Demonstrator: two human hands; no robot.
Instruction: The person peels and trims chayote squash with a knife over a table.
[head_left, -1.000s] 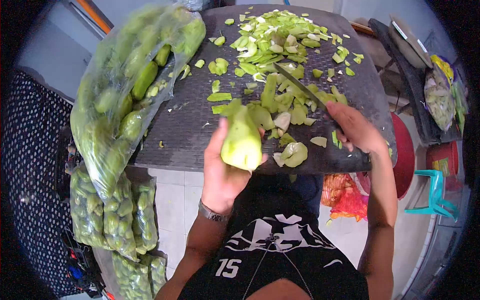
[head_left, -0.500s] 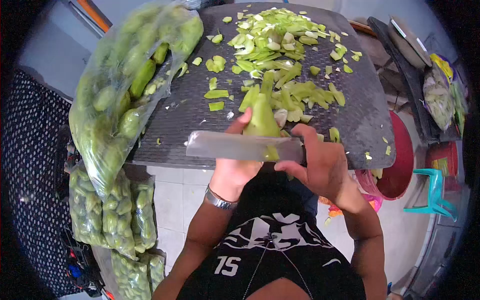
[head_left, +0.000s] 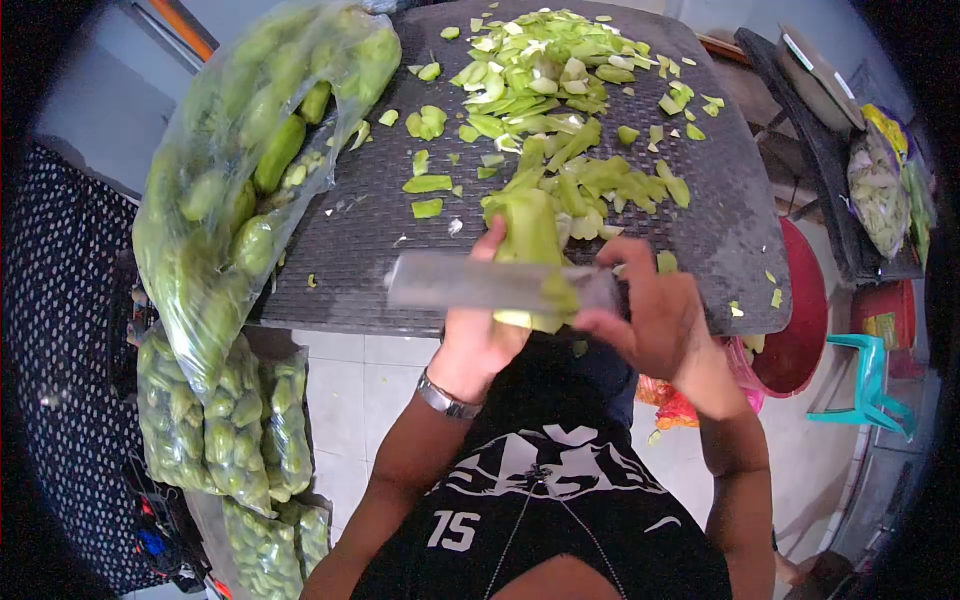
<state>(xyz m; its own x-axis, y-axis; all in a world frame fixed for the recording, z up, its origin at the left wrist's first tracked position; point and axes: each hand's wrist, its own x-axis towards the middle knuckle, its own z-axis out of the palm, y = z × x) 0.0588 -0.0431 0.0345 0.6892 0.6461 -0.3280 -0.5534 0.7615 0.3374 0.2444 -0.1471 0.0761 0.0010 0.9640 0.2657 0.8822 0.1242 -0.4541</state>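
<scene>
One smooth, pale-green vegetable (head_left: 528, 228), seen from the head camera, lies in the person's left hand (head_left: 480, 335), over the near part of a dark, woven-textured table (head_left: 340, 270); that hand's fingers are closed around it, partly hidden behind it. The right hand's (head_left: 655, 315) fingers are clamped on a knife (head_left: 450, 283), covering its handle. The broad, flat metal blade is blurred and crosses the vegetable's lower part. Thin, irregular slices (head_left: 545, 60) pile beyond. A wrinkled clear plastic bag (head_left: 185, 270) bulges leftward.

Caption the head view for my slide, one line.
Left hand holds a green vegetable, right hand a knife across it, at a table strewn with cut pieces.
</scene>
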